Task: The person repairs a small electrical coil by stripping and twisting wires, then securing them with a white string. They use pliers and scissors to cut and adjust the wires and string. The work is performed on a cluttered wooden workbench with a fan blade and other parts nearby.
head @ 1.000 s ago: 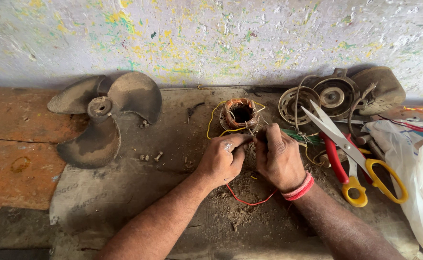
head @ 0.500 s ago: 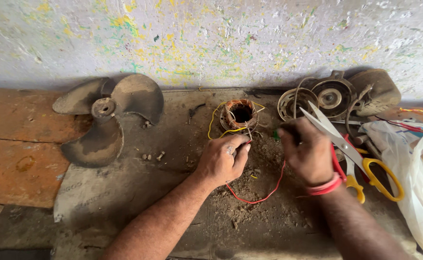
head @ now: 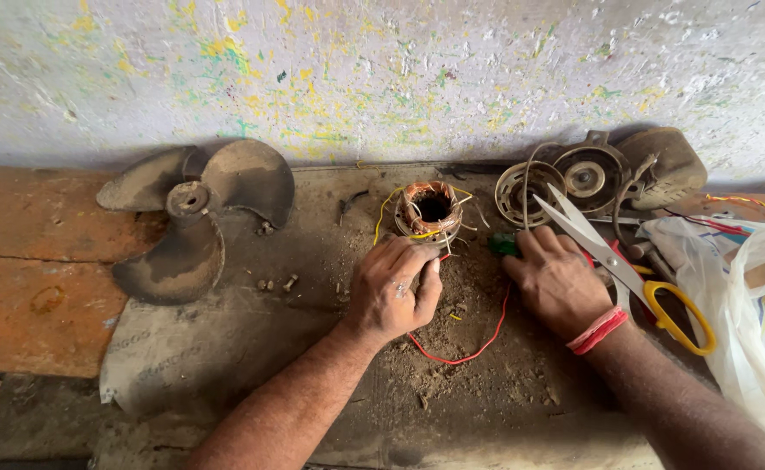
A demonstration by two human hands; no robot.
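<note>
head view, left hand [head: 393,292] beside copper coil [head: 431,209], right hand [head: 558,283] touching scissors [head: 615,261]

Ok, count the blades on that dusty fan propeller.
3 on the fan propeller: one points up-left toward the wall, one up-right, one down toward the near edge of the bench. None looks hidden.

Old pale wall [head: 382,78] behind, rough, dotted with yellow and green paint. Low worktop [head: 226,348] below it, grey, dusty, sprinkled with dirt. Worn orange-brown boards [head: 26,270] at the left side. Soft daylight all over, dark shadow along the wall's foot.
</note>
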